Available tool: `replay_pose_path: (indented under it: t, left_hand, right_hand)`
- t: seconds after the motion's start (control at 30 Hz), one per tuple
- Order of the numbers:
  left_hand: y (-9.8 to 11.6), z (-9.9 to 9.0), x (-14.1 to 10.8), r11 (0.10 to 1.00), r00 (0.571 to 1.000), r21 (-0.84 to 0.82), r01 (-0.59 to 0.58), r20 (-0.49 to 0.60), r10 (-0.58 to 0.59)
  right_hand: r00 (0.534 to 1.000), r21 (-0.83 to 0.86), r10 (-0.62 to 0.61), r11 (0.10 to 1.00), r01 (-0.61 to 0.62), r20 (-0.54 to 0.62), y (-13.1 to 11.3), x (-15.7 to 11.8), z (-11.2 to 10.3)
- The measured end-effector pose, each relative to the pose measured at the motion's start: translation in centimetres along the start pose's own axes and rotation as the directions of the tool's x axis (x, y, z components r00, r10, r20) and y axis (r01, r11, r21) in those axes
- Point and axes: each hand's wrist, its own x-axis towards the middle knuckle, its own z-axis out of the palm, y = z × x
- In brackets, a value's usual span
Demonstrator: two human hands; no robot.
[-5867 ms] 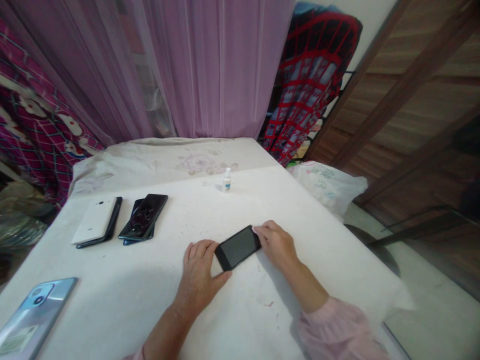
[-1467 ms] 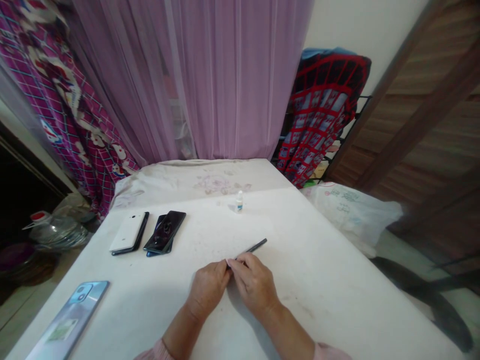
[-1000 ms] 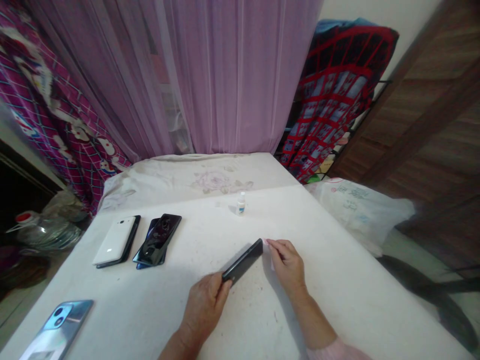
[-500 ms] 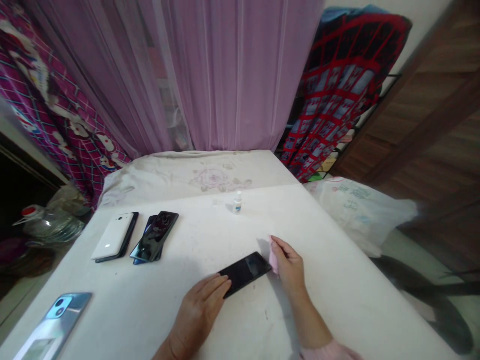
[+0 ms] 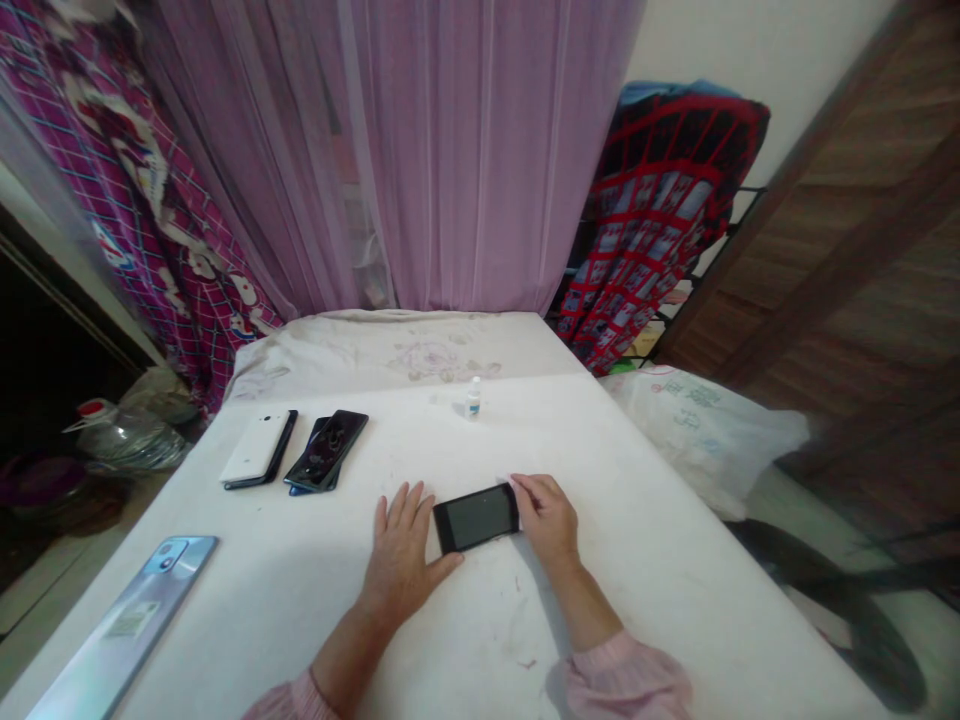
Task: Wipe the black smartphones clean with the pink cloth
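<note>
A black smartphone (image 5: 480, 518) lies screen up on the white-covered table, between my two hands. My left hand (image 5: 403, 555) rests flat at its left end, fingers spread, thumb by the near left corner. At the phone's right end, my right hand (image 5: 549, 520) has its fingers pinched together over the edge. Only a sliver of the pink cloth shows at those fingers; the rest is hidden behind them. A small white bottle (image 5: 473, 398) with a blue-marked label stands upright beyond the phone.
Left on the table, a white phone (image 5: 255, 447) sits on a dark one, beside a black phone (image 5: 328, 450) stacked on a blue one. A large silvery-blue phone (image 5: 127, 625) lies near the front left. A plastic bag (image 5: 690, 425) is beyond the right edge.
My left hand has let go of the phone's end and spread flat beside it. The phone has turned more level. My right hand has moved in against its right end. The view has shifted.
</note>
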Motion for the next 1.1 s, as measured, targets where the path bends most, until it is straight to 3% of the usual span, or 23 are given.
replay_pose_path:
  t: [0.13, 0.27, 0.6, 0.73, 0.9, 1.1]
  left_hand:
    - [0.4, -0.4, 0.3, 0.999, 0.996, -0.033, 0.035, 0.079, -0.032]
    - [0.7, -0.8, 0.5, 0.996, 0.993, -0.059, 0.059, 0.110, -0.053]
    - [0.7, -1.3, 0.6, 0.997, 0.994, -0.081, 0.016, 0.106, -0.007]
    - [2.4, -1.5, 1.1, 0.995, 0.990, -0.092, 0.049, 0.138, -0.036]
    - [5.3, -1.2, 2.6, 0.981, 0.988, -0.188, -0.054, 0.132, 0.080]
    - [5.3, -1.1, 2.6, 0.975, 0.994, -0.218, -0.050, 0.088, 0.071]
  right_hand:
    - [0.981, -0.277, -0.182, 0.941, 0.193, 0.063, -0.5, -0.3, 0.5]
    - [0.966, -0.365, -0.237, 0.895, 0.257, 0.100, -0.8, -0.6, 0.5]
    - [0.960, -0.313, -0.250, 0.908, 0.277, 0.123, -0.8, -2.0, -0.2]
    - [0.964, -0.263, -0.223, 0.931, 0.254, 0.144, -0.7, -2.8, -0.7]
    - [0.964, -0.242, -0.215, 0.938, 0.248, 0.155, -0.8, -3.3, -1.2]
    - [0.953, -0.225, -0.242, 0.933, 0.280, 0.183, -1.5, -4.9, -2.3]
